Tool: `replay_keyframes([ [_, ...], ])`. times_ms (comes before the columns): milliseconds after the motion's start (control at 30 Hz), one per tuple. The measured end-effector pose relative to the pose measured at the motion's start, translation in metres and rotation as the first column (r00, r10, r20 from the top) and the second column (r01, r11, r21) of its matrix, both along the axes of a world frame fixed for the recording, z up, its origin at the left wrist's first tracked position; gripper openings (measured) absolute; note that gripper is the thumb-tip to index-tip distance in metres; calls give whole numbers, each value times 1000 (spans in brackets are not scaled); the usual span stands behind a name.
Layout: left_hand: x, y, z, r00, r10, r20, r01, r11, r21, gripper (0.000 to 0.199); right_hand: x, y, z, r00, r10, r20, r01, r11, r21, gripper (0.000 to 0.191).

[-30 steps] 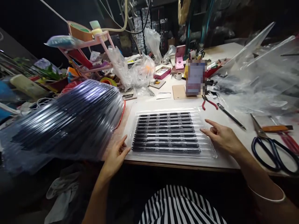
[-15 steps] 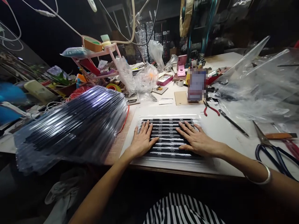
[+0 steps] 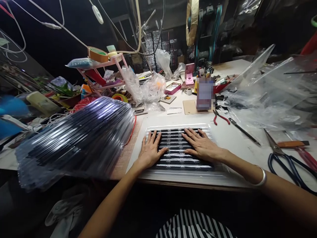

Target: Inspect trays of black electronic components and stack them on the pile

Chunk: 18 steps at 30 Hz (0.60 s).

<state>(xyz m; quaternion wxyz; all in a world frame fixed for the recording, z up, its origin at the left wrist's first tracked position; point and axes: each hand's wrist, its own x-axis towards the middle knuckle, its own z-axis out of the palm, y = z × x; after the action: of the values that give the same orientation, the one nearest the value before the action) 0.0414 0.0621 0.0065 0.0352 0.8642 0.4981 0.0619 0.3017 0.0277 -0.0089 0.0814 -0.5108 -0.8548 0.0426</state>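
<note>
Several black strips with small pale marks (image 3: 174,152) lie side by side in a clear plastic tray (image 3: 182,175) on the white work surface. Spread flat over the left ends of the strips is my left hand (image 3: 150,152), fingers apart. My right hand (image 3: 201,145) rests open on their right part, its fingers pointing up and left. Neither hand grips anything; the palms and fingers press on the strips. To the left lies a large stack of dark strips in clear plastic wrap (image 3: 81,132).
Right of the tray lie red-handled pliers (image 3: 221,117), a black pen-like tool (image 3: 244,131) and large scissors (image 3: 279,158). Clear plastic bags (image 3: 269,89) heap up at the right. A phone (image 3: 205,94) stands behind the tray. A pink rack (image 3: 106,66) holds tape rolls at the back left.
My right hand has slid a little to the left over the strips. My left hand stays flat in nearly the same place. The whole view has shifted slightly.
</note>
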Motion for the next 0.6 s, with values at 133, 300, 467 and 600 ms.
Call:
replay_keyframes([
  [133,-10,3,-4,996,-1,84,4,999,-45,72,6,-3,1,1000,-27,-15,27,999,35,70],
  [300,-54,-24,-4,953,71,295,-41,993,-106,50,39,-45,-13,976,-210,-47,214,970,113,57],
  [467,-90,-76,8,919,-6,395,108,966,-236,46,76,-119,-12,991,-68,-113,88,978,188,56],
  [600,-101,-103,1,958,-132,254,187,960,-206,60,92,-157,-11,989,52,-135,-32,989,147,68],
])
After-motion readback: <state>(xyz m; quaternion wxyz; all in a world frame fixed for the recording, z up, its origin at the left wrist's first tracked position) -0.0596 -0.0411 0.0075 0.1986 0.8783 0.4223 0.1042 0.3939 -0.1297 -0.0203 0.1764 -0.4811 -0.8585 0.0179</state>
